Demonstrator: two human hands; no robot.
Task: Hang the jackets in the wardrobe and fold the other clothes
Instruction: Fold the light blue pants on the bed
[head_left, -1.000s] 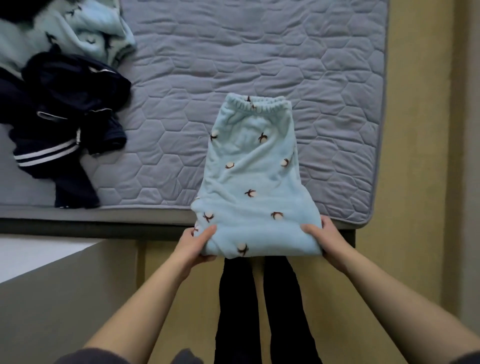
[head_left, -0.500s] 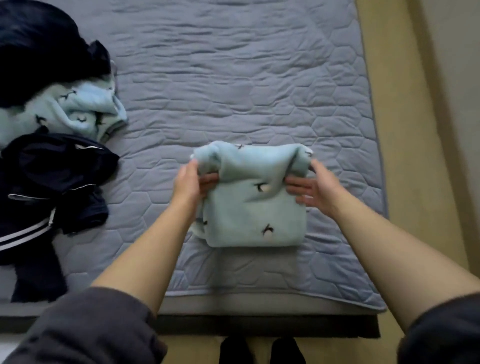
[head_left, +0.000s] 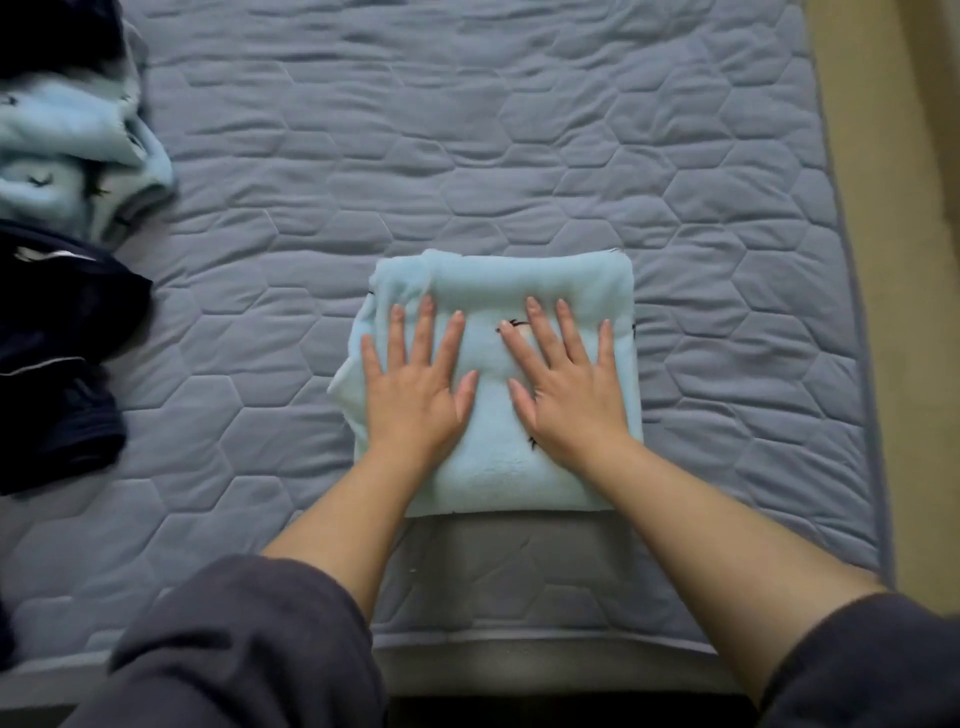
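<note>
Folded blue garment (head_left: 498, 467) on mattress (head_left: 519, 156), left hand (head_left: 415, 389) and right hand (head_left: 566, 395) flat on top (fingers spread)

Both hands lie on the folded garment (head_left: 493, 467) on the mattress (head_left: 519, 156), clothes heap (head_left: 62, 208) left.

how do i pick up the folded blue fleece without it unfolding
Slide a hand under each side, left and right. The folded blue fleece lies flat on the mattress as a thick square, layers loose at its far left corner, so a one-sided pinch would likely open it.
</note>
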